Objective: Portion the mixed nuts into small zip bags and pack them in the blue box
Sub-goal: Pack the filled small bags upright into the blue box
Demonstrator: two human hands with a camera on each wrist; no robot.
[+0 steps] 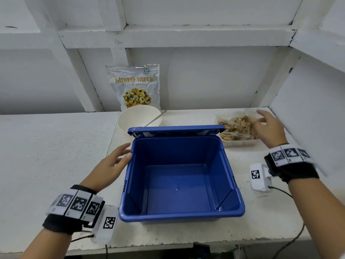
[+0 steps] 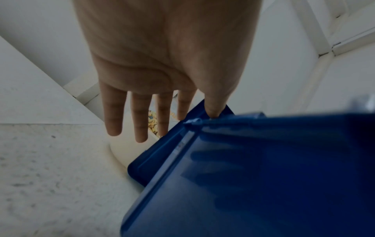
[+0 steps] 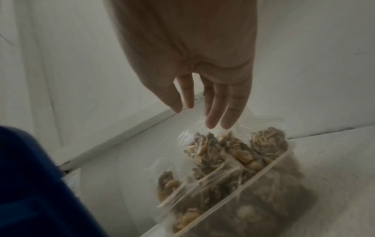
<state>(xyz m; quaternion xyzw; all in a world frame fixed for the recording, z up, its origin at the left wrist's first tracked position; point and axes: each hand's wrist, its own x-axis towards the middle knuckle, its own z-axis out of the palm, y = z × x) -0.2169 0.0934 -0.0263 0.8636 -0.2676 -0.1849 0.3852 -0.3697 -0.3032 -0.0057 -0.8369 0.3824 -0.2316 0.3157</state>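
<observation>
The blue box (image 1: 229, 180) stands open and empty in the middle of the table, its lid (image 1: 175, 130) tipped back. My left hand (image 1: 113, 161) lies beside its left wall with straight fingers, and the thumb (image 2: 213, 109) touches the rim. Several small zip bags filled with nuts (image 1: 238, 128) are piled in a clear tray (image 1: 240, 143) at the back right. My right hand (image 1: 267, 126) hovers over the pile with fingers (image 3: 213, 112) spread, holding nothing. The bags (image 3: 215, 154) show just below the fingertips in the right wrist view.
A white bowl (image 1: 139, 118) stands behind the box, with a metal handle leaning out of it. The MIXED NUTS pouch (image 1: 135, 86) leans against the back wall. A white wall panel closes in the right side. The table's front edge runs near my forearms.
</observation>
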